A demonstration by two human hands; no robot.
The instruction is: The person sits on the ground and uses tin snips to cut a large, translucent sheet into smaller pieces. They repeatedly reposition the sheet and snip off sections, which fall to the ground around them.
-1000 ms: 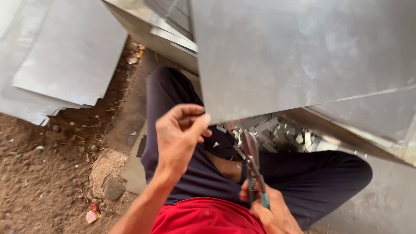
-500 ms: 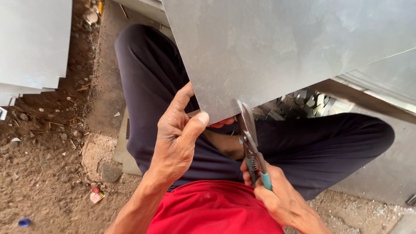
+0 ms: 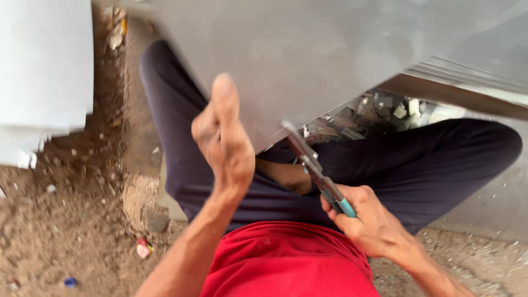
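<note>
A stack of pale flat sheets (image 3: 44, 77) lay at the left edge on bare brown dirt ground (image 3: 66, 220). Small litter dotted the dirt: a pink scrap (image 3: 143, 250) near the red shirt (image 3: 286, 261) and a tiny blue bit (image 3: 70, 282) lower left. A flat stone (image 3: 157, 221) sat by the crossed legs in dark trousers (image 3: 418, 170). Beyond the legs lay a heap of shiny metal offcuts (image 3: 379, 113).

The big grey metal sheet (image 3: 330, 60) is spreading over the lap, blocking everything above its lower edge. Under that edge, the snips (image 3: 313, 168) and the crossed dark-trousered legs (image 3: 429, 165) are filling the gap. Left of the sheet, bare dirt ground (image 3: 66, 220) is lying open, until stacked pale sheets (image 3: 44, 77) are closing it off.
</note>
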